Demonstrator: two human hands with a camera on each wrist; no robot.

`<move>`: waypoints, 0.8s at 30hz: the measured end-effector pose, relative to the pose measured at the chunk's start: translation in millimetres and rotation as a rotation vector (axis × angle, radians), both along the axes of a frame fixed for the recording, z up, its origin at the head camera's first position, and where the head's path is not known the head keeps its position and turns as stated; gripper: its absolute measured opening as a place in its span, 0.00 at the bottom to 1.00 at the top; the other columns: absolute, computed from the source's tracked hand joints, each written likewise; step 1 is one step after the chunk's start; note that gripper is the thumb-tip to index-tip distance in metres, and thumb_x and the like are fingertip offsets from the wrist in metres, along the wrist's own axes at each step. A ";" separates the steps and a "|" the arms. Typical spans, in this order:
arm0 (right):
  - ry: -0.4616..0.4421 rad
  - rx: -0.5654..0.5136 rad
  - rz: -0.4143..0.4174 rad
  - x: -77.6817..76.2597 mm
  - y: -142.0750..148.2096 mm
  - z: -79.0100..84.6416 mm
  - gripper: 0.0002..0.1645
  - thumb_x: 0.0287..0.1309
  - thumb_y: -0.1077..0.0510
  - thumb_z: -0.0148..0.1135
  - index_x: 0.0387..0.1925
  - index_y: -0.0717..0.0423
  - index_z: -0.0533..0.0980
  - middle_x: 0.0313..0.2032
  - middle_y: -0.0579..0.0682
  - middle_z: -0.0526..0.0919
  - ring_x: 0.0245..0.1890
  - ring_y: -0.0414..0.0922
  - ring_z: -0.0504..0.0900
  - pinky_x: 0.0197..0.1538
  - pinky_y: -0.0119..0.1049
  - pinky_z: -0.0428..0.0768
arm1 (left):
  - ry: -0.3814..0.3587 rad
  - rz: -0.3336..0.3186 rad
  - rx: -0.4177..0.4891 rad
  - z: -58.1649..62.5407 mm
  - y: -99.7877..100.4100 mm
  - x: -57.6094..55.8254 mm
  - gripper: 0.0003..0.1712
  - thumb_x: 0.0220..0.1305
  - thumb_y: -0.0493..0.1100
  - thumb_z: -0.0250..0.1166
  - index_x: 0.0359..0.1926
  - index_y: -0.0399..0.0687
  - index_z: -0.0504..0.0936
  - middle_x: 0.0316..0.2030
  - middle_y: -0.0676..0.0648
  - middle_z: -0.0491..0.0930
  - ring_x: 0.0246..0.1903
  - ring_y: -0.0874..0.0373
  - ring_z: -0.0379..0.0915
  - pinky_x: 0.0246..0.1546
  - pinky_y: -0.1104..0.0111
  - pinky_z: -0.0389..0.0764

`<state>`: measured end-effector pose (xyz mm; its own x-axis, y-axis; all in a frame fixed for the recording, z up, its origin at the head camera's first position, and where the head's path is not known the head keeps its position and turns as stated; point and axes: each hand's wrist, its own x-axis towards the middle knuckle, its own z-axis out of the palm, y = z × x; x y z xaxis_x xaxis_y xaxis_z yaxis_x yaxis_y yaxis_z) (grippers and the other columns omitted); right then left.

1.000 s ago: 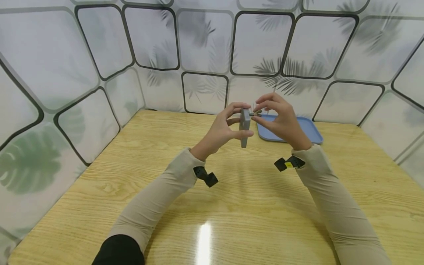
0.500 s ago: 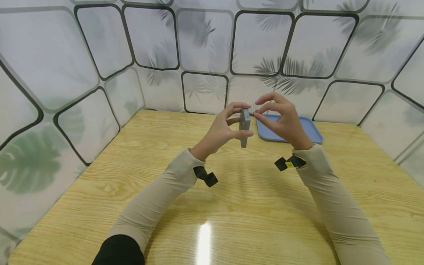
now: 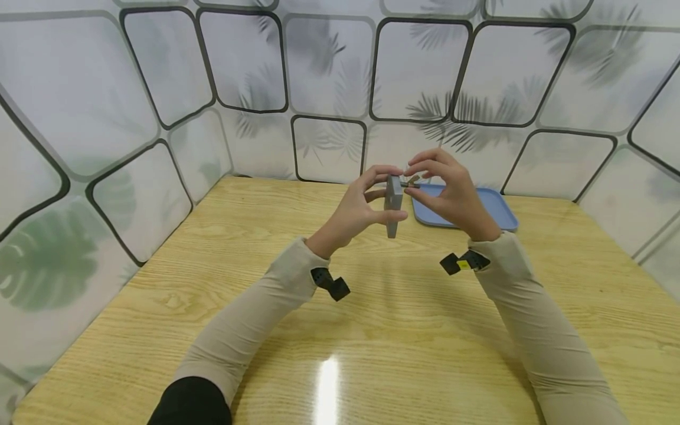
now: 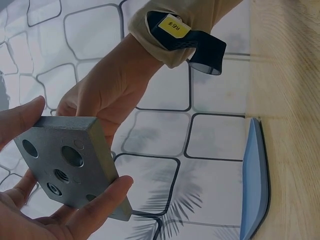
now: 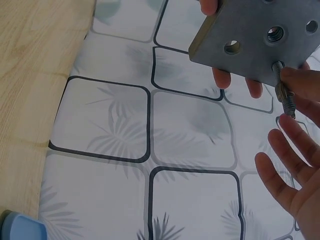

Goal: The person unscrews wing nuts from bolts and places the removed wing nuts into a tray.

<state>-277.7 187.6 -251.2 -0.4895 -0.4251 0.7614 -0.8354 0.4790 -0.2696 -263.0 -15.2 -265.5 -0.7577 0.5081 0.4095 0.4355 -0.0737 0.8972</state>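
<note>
My left hand (image 3: pixel 355 206) grips a grey metal plate (image 3: pixel 393 206) by its edges, thumb below and fingers above, holding it upright over the table. Several round holes pierce the plate (image 4: pixel 70 165), one of them threaded. From its far face juts a threaded rod (image 5: pixel 278 75) bearing a brass-coloured wing nut (image 5: pixel 283 93). Thumb and forefinger of my right hand (image 3: pixel 448 186) are at the wing nut (image 3: pixel 413 179), one on either side. The other right fingers (image 5: pixel 282 150) are spread, one tip close to the rod's end.
A blue tray (image 3: pixel 496 209) lies on the wooden table (image 3: pixel 297 295) behind the right hand. Patterned curtain-like walls (image 3: pixel 329 71) stand at the back and sides. Both wrists wear dark camera mounts (image 3: pixel 330 284).
My right fingers closed on the wing nut and drew back a little half a second ago, then came forward and parted, showing the nut again, its wings turned. The left hand barely moved.
</note>
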 end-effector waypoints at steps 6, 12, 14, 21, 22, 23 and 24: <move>-0.024 -0.006 -0.018 1.6 -0.8 0.3 0.13 0.45 0.70 0.70 0.36 0.63 0.81 0.46 0.58 0.77 0.46 0.47 0.74 0.45 0.25 0.74 | -0.007 -0.002 -0.001 -0.1 0.6 0.5 0.36 0.54 0.31 0.67 0.64 0.48 0.65 0.64 0.42 0.61 0.61 0.43 0.65 0.48 0.58 0.82; -0.033 -0.011 -0.043 0.8 -1.0 0.3 0.14 0.45 0.67 0.71 0.37 0.64 0.80 0.46 0.58 0.77 0.47 0.47 0.75 0.45 0.30 0.76 | 0.019 0.003 -0.003 -0.2 0.0 1.2 0.37 0.54 0.31 0.67 0.64 0.47 0.65 0.65 0.41 0.61 0.61 0.43 0.65 0.49 0.58 0.81; -0.030 -0.018 -0.046 0.5 -1.0 -0.1 0.13 0.44 0.67 0.72 0.35 0.63 0.81 0.45 0.57 0.77 0.46 0.46 0.75 0.44 0.29 0.76 | 0.026 0.006 -0.001 -0.2 -0.4 1.1 0.37 0.54 0.31 0.67 0.64 0.47 0.65 0.64 0.41 0.61 0.61 0.44 0.65 0.50 0.58 0.81; 0.048 -0.061 0.014 0.9 -1.4 1.5 0.05 0.45 0.71 0.70 0.26 0.63 0.81 0.41 0.60 0.79 0.42 0.51 0.76 0.47 0.27 0.73 | 0.035 0.021 0.001 -0.1 -1.8 0.5 0.36 0.54 0.31 0.67 0.64 0.48 0.65 0.64 0.44 0.62 0.60 0.47 0.65 0.51 0.60 0.79; 0.062 -0.065 0.026 1.1 -1.2 1.7 0.05 0.45 0.72 0.69 0.25 0.64 0.81 0.40 0.61 0.79 0.42 0.52 0.76 0.47 0.27 0.72 | 0.031 0.020 0.002 -0.1 -1.9 0.5 0.36 0.54 0.31 0.67 0.64 0.48 0.65 0.64 0.45 0.61 0.60 0.47 0.65 0.51 0.60 0.80; 0.070 -0.070 0.035 0.9 -1.1 1.8 0.05 0.45 0.73 0.68 0.24 0.64 0.80 0.40 0.61 0.79 0.42 0.53 0.76 0.46 0.28 0.72 | 0.028 0.019 0.002 0.0 -1.9 0.6 0.36 0.54 0.31 0.67 0.64 0.48 0.65 0.64 0.45 0.61 0.60 0.47 0.66 0.51 0.60 0.80; 0.077 -0.072 0.044 0.6 -0.8 1.5 0.05 0.45 0.73 0.68 0.24 0.65 0.80 0.40 0.62 0.79 0.41 0.55 0.76 0.46 0.29 0.72 | 0.026 0.018 0.001 0.1 -1.9 0.9 0.36 0.54 0.31 0.67 0.64 0.48 0.65 0.64 0.45 0.61 0.60 0.46 0.66 0.51 0.60 0.80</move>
<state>-277.1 186.7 -249.7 -0.4104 -0.3874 0.8255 -0.8747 0.4231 -0.2364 -262.1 -17.1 -265.5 -0.7557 0.4943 0.4297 0.4599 -0.0666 0.8854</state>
